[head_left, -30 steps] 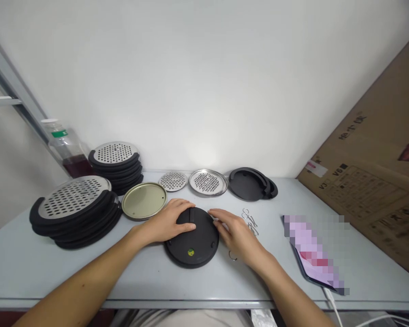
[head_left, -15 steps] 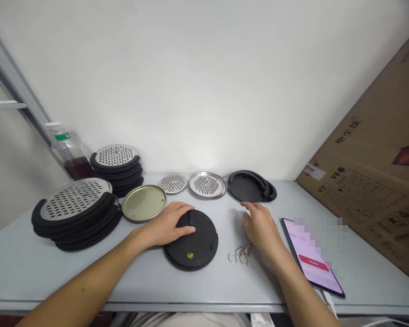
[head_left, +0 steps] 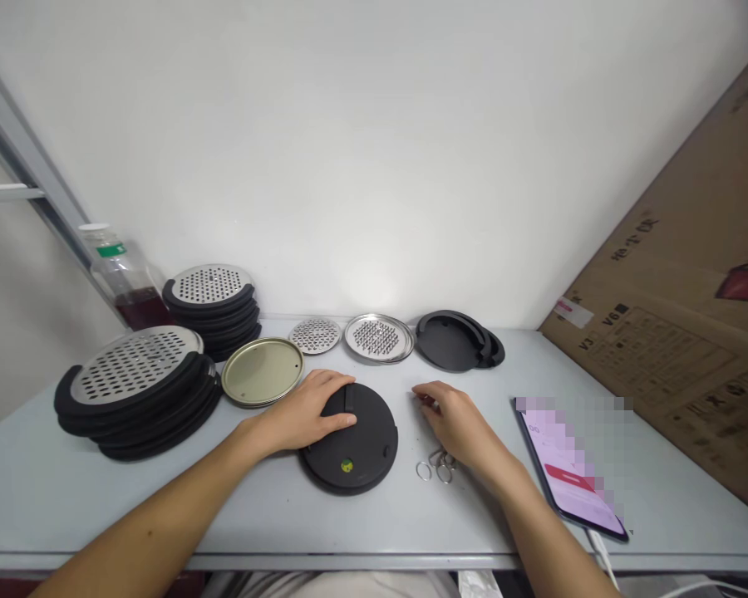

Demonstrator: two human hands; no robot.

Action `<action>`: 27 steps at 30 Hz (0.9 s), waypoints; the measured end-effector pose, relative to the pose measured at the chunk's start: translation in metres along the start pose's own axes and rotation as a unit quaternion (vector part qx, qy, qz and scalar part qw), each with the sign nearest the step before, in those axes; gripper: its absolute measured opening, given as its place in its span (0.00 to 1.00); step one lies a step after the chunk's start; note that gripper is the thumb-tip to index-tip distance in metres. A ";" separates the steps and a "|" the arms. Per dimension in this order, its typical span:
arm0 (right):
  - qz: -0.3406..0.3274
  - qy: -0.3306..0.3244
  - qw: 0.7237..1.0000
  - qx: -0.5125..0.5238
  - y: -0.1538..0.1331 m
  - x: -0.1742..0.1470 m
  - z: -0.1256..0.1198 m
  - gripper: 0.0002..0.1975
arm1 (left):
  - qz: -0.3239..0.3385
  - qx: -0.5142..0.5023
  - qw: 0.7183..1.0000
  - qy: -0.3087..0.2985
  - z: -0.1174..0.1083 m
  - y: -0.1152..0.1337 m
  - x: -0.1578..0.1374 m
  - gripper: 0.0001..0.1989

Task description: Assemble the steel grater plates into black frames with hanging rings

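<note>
A black round plastic base (head_left: 365, 448) lies on the table in front of me, with a raised strip at its top and a small yellow-green sticker near its lower edge. My left hand (head_left: 315, 407) grips its upper left side, the thumb lying on top and the fingers at the far rim. Just to the right, my right hand (head_left: 452, 415) hovers with thumb and fingertips pinched together; what they hold, if anything, is too small to make out. Several thin metal rings (head_left: 444, 472) lie on the table under the right wrist.
Two stacks of black holders with perforated metal tops (head_left: 140, 365) stand at left, near a bottle (head_left: 125, 278). Along the back are gold lids (head_left: 262, 371), a grater disc (head_left: 315, 336), silver-rimmed discs (head_left: 379, 339) and black bases (head_left: 452, 340). A phone (head_left: 573, 473) and a carton (head_left: 673, 316) are at right.
My right hand has moved left toward the black base, and its thumb and fingertips have come together. The left hand and the base have stayed in place.
</note>
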State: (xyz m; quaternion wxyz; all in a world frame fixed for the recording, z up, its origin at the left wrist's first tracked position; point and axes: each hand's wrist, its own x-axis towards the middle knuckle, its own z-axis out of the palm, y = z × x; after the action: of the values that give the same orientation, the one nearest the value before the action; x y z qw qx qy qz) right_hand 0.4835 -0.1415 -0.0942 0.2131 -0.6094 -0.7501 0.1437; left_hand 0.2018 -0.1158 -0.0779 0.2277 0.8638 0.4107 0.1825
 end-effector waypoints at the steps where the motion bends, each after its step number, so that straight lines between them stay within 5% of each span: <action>1: -0.004 0.001 1.000 0.018 -0.001 0.000 -0.001 0.18 | -0.001 0.000 1.000 0.000 0.000 0.000 0.000 0.26; 6: 0.054 0.051 0.997 0.005 0.001 0.001 -0.005 0.18 | -0.003 -0.003 1.000 0.004 -0.001 0.001 -0.001 0.25; 12: 0.075 0.003 0.997 -0.024 0.001 -0.001 -0.003 0.16 | -0.009 -0.022 1.000 0.002 -0.002 0.005 0.006 0.27; 19: 0.119 -0.023 0.991 -0.066 -0.008 0.000 -0.001 0.15 | 0.037 0.020 0.999 0.029 0.010 0.038 0.048 0.10; 27: 0.133 -0.043 0.983 -0.119 -0.017 -0.002 -0.003 0.10 | -0.024 0.062 0.991 -0.116 0.023 0.067 0.091 0.04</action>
State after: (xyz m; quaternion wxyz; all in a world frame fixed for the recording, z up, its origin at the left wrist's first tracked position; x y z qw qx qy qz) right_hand 0.4707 -0.1469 -0.0840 0.0861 -0.7178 -0.6827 0.1062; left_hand 0.3095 -0.0869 -0.0484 0.2244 0.8816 0.4123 0.0498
